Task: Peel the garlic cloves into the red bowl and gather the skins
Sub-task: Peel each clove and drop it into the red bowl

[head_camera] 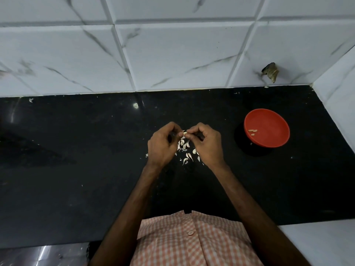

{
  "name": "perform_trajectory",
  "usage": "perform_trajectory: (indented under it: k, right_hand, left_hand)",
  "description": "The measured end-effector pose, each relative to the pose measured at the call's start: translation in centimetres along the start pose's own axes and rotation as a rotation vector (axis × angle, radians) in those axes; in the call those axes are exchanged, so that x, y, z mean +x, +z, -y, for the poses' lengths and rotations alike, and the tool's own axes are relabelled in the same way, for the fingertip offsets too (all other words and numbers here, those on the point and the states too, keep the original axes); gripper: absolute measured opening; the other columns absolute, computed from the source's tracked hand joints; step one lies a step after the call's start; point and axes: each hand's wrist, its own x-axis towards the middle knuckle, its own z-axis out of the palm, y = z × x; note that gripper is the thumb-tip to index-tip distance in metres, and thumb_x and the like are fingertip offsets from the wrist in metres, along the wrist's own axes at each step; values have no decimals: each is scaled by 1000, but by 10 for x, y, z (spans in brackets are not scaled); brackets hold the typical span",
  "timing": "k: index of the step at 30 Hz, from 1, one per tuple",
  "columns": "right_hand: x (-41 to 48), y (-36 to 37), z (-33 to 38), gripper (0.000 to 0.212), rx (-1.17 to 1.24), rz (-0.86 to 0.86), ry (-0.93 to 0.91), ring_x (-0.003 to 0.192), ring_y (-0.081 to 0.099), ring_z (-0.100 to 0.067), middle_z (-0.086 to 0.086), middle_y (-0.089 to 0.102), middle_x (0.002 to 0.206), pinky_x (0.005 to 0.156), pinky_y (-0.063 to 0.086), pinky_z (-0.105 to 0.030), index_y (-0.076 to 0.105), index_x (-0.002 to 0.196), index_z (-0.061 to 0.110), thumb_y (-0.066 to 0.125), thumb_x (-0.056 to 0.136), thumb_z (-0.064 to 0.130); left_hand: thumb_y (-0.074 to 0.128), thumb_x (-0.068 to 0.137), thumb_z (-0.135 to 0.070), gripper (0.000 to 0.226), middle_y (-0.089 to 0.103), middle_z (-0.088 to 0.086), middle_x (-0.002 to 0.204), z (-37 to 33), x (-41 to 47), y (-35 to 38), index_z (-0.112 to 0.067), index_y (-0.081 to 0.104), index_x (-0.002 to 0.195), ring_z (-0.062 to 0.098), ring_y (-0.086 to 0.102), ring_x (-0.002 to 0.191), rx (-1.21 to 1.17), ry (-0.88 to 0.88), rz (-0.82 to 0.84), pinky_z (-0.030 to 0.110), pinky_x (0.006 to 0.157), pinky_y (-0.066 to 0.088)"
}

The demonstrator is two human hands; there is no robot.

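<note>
Both hands meet above the middle of the black counter (76, 169). My left hand (162, 144) and my right hand (206, 144) pinch one small pale garlic clove (185, 133) between their fingertips. Under and between the hands lies a scatter of garlic cloves and skins (185, 148), white against the dark surface. The red bowl (267, 127) sits to the right, well apart from the hands, with a few peeled cloves (252, 130) near its left inner side.
A white marbled tile wall (172, 54) runs behind the counter and turns forward at the right corner. A chipped hole in the tile (270, 72) shows near that corner. My checked shirt (192, 240) fills the bottom middle.
</note>
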Motion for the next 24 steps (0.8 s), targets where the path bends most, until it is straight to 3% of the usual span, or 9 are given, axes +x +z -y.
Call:
perform_trajectory:
  k: [3,7,12,16,19,22,24]
  right_hand:
    - [0,-1,1,11,28,-1,11,88,69,-12,2,71,89,82,58,-36,72,93,9,77,84,5]
    - [-1,-3,1,15,109,-34,43,89,69,-10,4,72,90,82,55,-22,72,94,8,78,81,3]
    - [-3,-11,-3,30,313,-84,128,97,72,-15,-5,74,100,88,56,-27,68,106,5,78,79,-6]
    - [-7,-26,-6,31,368,-117,154,101,71,-18,-6,74,104,91,57,-31,68,108,3,78,79,-5]
    - [-9,-44,-12,22,421,-202,192,100,72,-22,-11,74,101,89,59,-35,69,102,2,77,82,-3]
    - [-4,-70,-33,20,510,-308,332,102,72,-23,-16,73,103,88,60,-36,68,99,6,71,85,-8]
    - [2,-96,-60,24,490,-383,428,102,72,-21,-13,74,103,87,60,-32,68,98,9,69,85,-11]
  left_hand:
    - [59,91,-40,6,66,-15,85,4,3,4,-35,60,87,10,63,77,-96,-44,59,44,71,54]
    - [63,96,-19,8,67,-9,84,0,3,13,-23,64,90,9,61,79,-305,-126,52,33,73,51]
    - [64,96,-12,5,69,6,89,-10,3,27,-10,68,93,19,62,84,-523,-194,25,39,79,51]
    - [64,97,-11,5,68,1,88,-23,3,44,-10,68,94,13,61,79,-553,-228,29,29,66,49]
    - [65,96,-11,7,70,0,85,-36,8,61,-6,69,97,7,63,76,-511,-187,66,24,68,51]
    - [62,98,-13,11,73,1,87,-44,13,82,-5,69,101,5,61,67,-571,-292,129,20,55,46]
    - [58,100,-8,12,75,0,90,-42,15,99,-11,69,100,12,62,75,-540,-351,158,23,56,46]
